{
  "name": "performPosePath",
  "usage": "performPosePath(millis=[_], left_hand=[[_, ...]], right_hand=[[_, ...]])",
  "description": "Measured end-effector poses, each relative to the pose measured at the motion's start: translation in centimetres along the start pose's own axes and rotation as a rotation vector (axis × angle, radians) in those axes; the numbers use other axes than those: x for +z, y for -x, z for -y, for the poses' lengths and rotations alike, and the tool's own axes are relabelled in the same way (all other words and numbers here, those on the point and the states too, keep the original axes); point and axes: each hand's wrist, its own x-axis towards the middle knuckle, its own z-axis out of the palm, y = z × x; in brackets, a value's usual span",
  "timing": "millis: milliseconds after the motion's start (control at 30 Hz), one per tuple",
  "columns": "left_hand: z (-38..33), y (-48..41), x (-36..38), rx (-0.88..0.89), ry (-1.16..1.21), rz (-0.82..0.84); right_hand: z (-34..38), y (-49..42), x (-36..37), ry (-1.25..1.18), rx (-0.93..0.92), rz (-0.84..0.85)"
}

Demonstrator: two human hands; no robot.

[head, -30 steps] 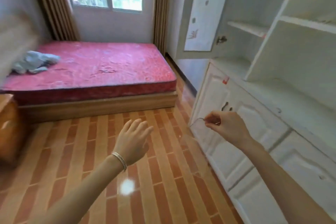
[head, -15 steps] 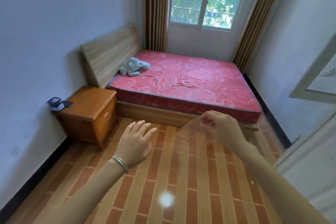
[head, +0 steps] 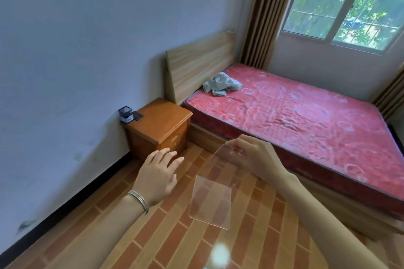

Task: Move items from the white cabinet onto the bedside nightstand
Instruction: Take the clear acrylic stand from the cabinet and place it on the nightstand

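My right hand [head: 254, 156] pinches the top edge of a clear plastic sheet [head: 211, 200], which hangs down over the tiled floor. My left hand [head: 158, 173], with a bracelet at the wrist, floats open and holds nothing, just in front of the wooden nightstand [head: 162, 121]. The nightstand stands against the wall beside the bed's headboard. On its back left corner sit a small dark box [head: 125, 114] and a flat black item [head: 137, 115]. The white cabinet is out of view.
A bed with a red mattress [head: 295, 116] fills the right side, with a crumpled grey cloth [head: 220, 83] near the wooden headboard [head: 196, 61]. Brown curtains [head: 261, 15] flank a window behind. The brick-pattern floor [head: 175, 236] runs between me and the nightstand.
My view has swung left from the white cabinet to the nightstand and come closer to it. My right hand has carried the clear sheet along; it now hangs in plain view.
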Motion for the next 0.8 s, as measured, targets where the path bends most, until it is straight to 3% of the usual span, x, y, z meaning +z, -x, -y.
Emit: performPosePath(millis=[300,800], left_hand=[[4.0,-11.5,4.1,-0.172,-0.040,0.021],[17.7,-18.8,14.4,-0.360,-0.094,0.105]], right_hand=[[-10.0,-14.1,5.3,-0.009,-0.305,0.053],[-16.9,-31.4,22.6,-0.120,-0.376,0.266]])
